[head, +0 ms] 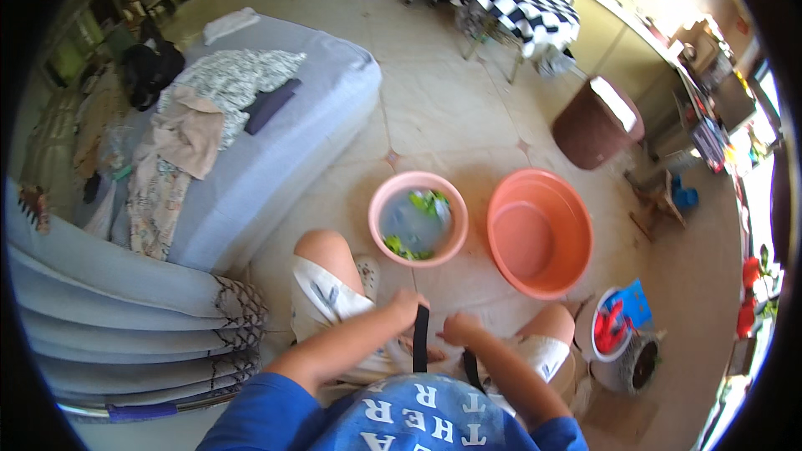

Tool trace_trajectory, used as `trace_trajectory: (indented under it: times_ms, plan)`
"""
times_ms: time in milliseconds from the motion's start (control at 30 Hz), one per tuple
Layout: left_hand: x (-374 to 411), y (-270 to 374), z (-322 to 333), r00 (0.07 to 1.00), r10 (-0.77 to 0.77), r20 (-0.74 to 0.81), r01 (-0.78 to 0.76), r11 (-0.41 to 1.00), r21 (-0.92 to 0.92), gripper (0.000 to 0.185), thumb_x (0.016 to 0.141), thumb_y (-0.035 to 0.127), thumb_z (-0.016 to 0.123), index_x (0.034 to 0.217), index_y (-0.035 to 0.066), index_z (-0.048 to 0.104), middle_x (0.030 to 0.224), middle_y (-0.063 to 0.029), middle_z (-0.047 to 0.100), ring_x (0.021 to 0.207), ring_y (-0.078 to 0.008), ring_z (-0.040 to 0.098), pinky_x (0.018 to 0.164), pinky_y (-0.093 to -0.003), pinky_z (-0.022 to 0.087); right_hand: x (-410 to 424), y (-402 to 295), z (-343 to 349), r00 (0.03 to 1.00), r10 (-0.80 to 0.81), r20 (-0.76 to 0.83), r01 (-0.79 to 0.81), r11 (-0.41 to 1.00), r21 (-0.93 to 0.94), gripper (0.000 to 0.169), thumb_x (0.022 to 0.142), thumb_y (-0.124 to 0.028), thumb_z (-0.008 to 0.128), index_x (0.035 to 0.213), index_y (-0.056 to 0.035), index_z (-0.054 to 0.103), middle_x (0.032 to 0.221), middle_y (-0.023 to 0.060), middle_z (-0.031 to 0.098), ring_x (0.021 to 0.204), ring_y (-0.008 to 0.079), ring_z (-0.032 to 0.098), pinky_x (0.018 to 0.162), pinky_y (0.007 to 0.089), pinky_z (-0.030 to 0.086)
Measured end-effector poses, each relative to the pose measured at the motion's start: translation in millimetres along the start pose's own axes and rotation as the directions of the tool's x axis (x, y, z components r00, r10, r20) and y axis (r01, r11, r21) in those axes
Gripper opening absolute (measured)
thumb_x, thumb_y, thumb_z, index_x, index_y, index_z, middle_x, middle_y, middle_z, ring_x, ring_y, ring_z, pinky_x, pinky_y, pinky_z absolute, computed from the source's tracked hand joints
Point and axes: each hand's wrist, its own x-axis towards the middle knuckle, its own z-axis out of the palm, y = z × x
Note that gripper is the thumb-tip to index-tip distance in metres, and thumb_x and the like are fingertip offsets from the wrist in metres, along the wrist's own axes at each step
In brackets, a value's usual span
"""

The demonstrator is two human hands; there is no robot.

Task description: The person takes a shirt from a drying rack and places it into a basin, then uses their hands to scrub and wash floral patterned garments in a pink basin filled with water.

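My left hand (408, 305) is curled above my lap, beside the upper end of a black strap (421, 341); whether it grips the strap is unclear. Close by on the right is my right hand (462, 329), fingers bent, with a second black strap (471, 368) below its wrist. What lies inside either hand is hidden. On the floor ahead, a pink plastic basin (374, 225) contains cloudy water and green leaves (430, 202). To its right, a larger orange plastic basin (540, 235) shows its bottom.
A bed (294, 131) with clothes stands to the left, near a gathered grey curtain (138, 326). A brown stool (592, 128) is ahead right. Beside my right knee, a white bin (595, 332) holds red and blue items. A checkered tablecloth (523, 9) covers a table farther back.
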Motion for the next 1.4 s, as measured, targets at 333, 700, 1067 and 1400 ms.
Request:
trace_trajectory:
  times_ms: [333, 700, 1067, 1400]
  plan:
    - [-52, 95, -187, 0.941, 0.203, -0.271, -0.038, 0.860, 0.510, 0.039, 0.078, 0.036, 0.073, 0.106, 0.009, 0.067, 0.096, -0.0119, 0.070, 0.093, -0.0296, 0.066, 0.084, -0.0403, 0.051, -93, 49, -173, 0.860, 0.214, -0.464, -0.105, 0.962, 0.251, 0.033, 0.083, -0.043, 0.064, 0.091, -0.0123, 0.072, 0.091, 0.0156, 0.069, 0.088, 0.0334, 0.066, 0.078, 0.0429, 0.052]
    - [14, -6, -258, 0.977, -0.059, -0.206, 0.074, 0.995, 0.067, 0.031, 0.082, 0.028, 0.072, 0.098, 0.003, 0.069, 0.093, -0.0140, 0.071, 0.086, -0.0241, 0.068, 0.078, -0.0359, 0.052, 43, 86, -262, 0.920, 0.080, -0.384, 0.010, 0.974, 0.228, 0.034, 0.080, -0.039, 0.067, 0.105, -0.0157, 0.069, 0.097, 0.0096, 0.070, 0.096, 0.0280, 0.066, 0.085, 0.0404, 0.052]
    - [215, -164, -147, 0.967, -0.144, -0.208, 0.116, 0.983, -0.139, 0.055, 0.073, 0.013, 0.075, 0.123, 0.006, 0.054, 0.101, -0.0141, 0.067, 0.095, -0.0313, 0.064, 0.084, -0.0388, 0.051, 307, 93, -184, 0.864, 0.131, -0.487, 0.075, 0.921, 0.381, 0.060, 0.078, -0.029, 0.074, 0.129, -0.0054, 0.050, 0.125, 0.0173, 0.056, 0.118, 0.0330, 0.053, 0.096, 0.0423, 0.045]
    - [273, -174, -141, 0.971, 0.064, -0.229, -0.033, 0.990, 0.137, 0.062, 0.058, 0.016, 0.086, 0.115, 0.014, 0.060, 0.112, -0.0110, 0.051, 0.118, -0.0323, 0.048, 0.092, -0.0421, 0.045, 343, 96, -129, 0.618, 0.085, -0.782, 0.371, 0.845, 0.385, 0.037, 0.066, -0.002, 0.063, 0.101, -0.0150, 0.066, 0.110, 0.0116, 0.061, 0.098, 0.0330, 0.059, 0.090, 0.0443, 0.044]
